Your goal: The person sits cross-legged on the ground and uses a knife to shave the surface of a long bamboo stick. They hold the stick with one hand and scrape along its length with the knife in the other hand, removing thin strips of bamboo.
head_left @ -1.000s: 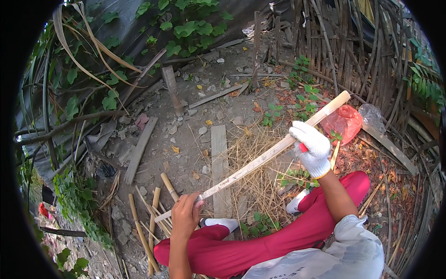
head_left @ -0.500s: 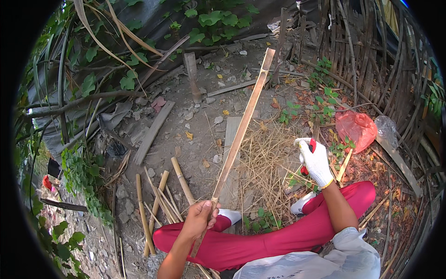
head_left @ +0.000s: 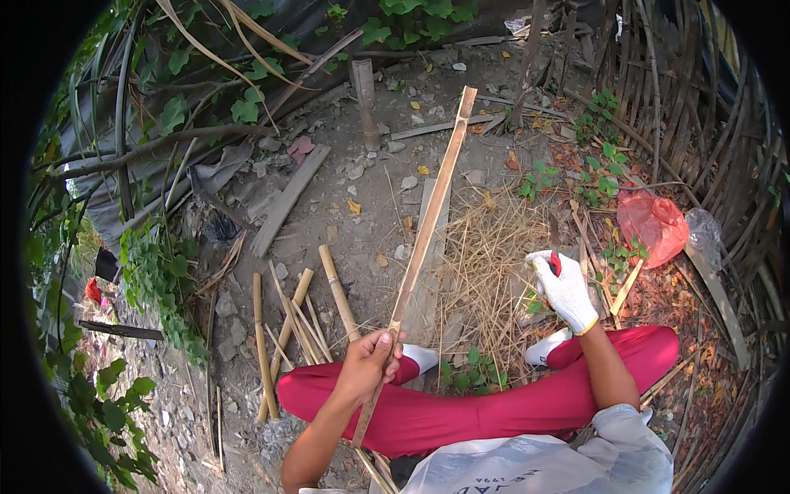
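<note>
A long, flat, pale tan split bamboo strip (head_left: pixel 428 218) runs straight away from the person, from a lower end beside the red-trousered thigh up over the bare ground to a squared far tip near a grey wooden stake (head_left: pixel 363 99). It is narrow, even in width, and darker along one edge.

The left hand (head_left: pixel 368 365) is bare and closed tight around the strip near its lower end, thumb laid up along the top face; a short length of strip sticks out below the grip, toward the person's body. Everything above the grip stands free of the hand and tilts slightly to the right.

The right hand (head_left: pixel 564 288), in a white cotton work glove, is well off to the right of that grip and does not touch the strip. It is curled shut on a small red-handled tool (head_left: pixel 555 263), of which only a bit of red shows above the fingers; the blade or working end cannot be seen.

Between the two grips lies a heap of dry straw-coloured bamboo shavings (head_left: pixel 485 263). To the left of the left-hand grip several short round bamboo sticks (head_left: pixel 296 321) lie loose on the ground. Beyond the right-hand grip sits a crumpled red plastic bag (head_left: pixel 654 224).
</note>
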A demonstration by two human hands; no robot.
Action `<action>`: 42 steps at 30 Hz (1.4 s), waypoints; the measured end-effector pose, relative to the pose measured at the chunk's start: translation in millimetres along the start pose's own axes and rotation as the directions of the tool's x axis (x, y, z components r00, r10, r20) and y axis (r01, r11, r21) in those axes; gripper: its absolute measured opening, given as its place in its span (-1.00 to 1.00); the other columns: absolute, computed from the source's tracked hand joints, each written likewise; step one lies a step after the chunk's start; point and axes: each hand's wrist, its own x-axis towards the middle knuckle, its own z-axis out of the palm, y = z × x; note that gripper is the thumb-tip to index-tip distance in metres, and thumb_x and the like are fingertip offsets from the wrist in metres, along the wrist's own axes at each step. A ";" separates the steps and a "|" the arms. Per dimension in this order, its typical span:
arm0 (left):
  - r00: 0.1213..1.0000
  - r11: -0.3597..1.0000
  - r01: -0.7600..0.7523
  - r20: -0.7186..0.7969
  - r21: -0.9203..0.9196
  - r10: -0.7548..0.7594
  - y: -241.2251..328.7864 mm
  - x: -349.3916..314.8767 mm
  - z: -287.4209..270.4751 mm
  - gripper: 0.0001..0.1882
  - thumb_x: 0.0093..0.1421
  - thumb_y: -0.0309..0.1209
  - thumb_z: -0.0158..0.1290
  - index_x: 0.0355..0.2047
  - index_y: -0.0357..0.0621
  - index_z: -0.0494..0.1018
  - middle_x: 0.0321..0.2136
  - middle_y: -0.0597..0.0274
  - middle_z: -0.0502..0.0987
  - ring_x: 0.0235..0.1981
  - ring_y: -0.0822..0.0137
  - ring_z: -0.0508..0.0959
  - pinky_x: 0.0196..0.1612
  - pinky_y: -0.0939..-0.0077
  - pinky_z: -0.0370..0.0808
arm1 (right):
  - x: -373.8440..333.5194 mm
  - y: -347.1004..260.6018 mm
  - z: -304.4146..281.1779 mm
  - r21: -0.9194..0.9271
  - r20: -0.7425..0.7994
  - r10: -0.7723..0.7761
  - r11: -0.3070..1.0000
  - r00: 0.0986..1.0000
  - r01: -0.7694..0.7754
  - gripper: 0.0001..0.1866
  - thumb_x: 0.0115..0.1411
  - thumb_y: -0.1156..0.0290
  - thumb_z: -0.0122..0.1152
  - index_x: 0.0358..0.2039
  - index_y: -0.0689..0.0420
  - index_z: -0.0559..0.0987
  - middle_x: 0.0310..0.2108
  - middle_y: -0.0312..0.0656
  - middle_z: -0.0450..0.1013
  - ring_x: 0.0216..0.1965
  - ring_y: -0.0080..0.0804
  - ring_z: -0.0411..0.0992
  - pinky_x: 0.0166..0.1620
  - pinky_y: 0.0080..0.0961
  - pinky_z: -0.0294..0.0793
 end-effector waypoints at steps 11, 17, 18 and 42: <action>0.985 0.933 -0.109 -0.087 0.342 0.146 -29.2 12.3 20.7 -0.74 0.46 -0.37 0.01 0.00 -0.33 0.48 -0.47 0.35 0.45 -0.57 0.56 0.39 -0.52 0.64 0.34 | -14.9 7.8 39.0 0.000 0.151 0.054 0.999 0.987 -0.055 -0.64 0.30 0.18 0.30 -0.12 0.24 0.68 -0.48 -0.18 0.56 -0.51 -0.48 0.48 -0.38 -0.49 0.45; 0.897 0.620 -0.284 -0.026 0.732 0.442 -41.5 12.1 45.9 -0.74 0.41 -0.44 0.01 0.01 -0.35 0.50 -0.46 0.04 0.53 -0.47 0.18 0.55 -0.35 0.38 0.47 | -7.0 -13.2 114.8 0.775 0.276 0.382 0.455 0.882 -0.439 -0.60 0.37 -0.01 0.22 -0.21 0.11 0.49 -0.71 -0.40 0.25 -0.76 -0.64 0.16 -0.67 -0.56 0.08; 0.876 0.549 -0.306 0.004 0.778 0.482 -41.9 11.8 48.7 -0.74 0.40 -0.47 0.01 0.01 -0.35 0.50 -0.44 -0.06 0.56 -0.45 0.07 0.58 -0.31 0.30 0.49 | -0.5 -10.1 120.1 0.841 0.244 0.416 0.358 0.876 -0.405 -0.60 0.38 -0.02 0.21 -0.18 0.10 0.49 -0.68 -0.36 0.30 -0.77 -0.63 0.18 -0.67 -0.57 0.08; 0.727 0.234 -0.377 0.129 0.896 0.675 -49.7 -4.3 35.6 -0.71 0.19 -0.72 0.07 -0.05 -0.35 0.49 -0.41 -0.10 0.53 -0.46 -0.12 0.57 -0.44 0.12 0.47 | -5.8 -2.4 108.5 0.783 0.549 0.240 0.187 0.801 -0.593 -0.64 0.46 0.00 0.02 -0.16 0.03 0.53 -0.37 -0.16 0.54 -0.77 -0.65 0.10 -0.69 -0.58 0.10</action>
